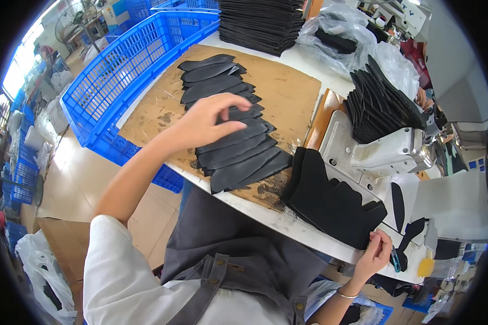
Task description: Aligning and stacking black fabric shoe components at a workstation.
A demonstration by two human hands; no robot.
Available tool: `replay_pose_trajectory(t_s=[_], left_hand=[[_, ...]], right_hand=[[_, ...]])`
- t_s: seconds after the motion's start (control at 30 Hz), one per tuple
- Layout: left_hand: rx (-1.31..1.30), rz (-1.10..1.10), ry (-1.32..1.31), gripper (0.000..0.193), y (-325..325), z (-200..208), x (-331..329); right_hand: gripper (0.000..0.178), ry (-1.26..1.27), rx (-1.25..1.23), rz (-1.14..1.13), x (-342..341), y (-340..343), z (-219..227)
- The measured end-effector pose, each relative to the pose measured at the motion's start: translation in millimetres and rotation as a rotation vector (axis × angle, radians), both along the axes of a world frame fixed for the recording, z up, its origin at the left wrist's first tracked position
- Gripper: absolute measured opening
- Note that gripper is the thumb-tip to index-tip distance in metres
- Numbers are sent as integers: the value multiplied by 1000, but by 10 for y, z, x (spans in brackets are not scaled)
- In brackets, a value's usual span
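Black pieces (244, 160) | partly hidden by left hand (211, 119), fingers apart | right hand (375, 254) at black stack (333, 206), grip unclear

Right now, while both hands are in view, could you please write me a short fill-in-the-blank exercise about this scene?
1. The overlapping dark pieces on the brown board lie beneath the ____ hand.
2. The right hand is at the corner of a stack of cut pieces coloured ____.
3. A thin metal bangle is worn on the ____ wrist.
4. The slatted plastic basket beside the board is ____ in colour.

Missing words: left; black; right; blue.
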State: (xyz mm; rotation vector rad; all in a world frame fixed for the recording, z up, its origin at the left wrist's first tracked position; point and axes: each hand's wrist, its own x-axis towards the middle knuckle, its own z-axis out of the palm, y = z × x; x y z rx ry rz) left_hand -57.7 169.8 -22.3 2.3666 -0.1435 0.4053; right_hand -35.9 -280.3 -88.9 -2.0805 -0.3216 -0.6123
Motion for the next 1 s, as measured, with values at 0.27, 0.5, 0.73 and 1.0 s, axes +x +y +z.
replay_pose_trajectory(t_s=[0.27, 0.5, 0.73, 1.0], left_hand=[[420, -158, 42, 49, -129, -72, 243], [189, -38, -32, 42, -202, -176, 109], [140, 78, -63, 30, -181, -242, 39], [-241, 598, -99, 43, 449, -221, -1029]], right_hand=[[13, 13, 16, 6, -34, 11, -14], [11, 16, 6, -31, -39, 9, 16], [13, 21, 22, 23, -29, 18, 2], [11, -181, 133, -151, -73, 85, -43]])
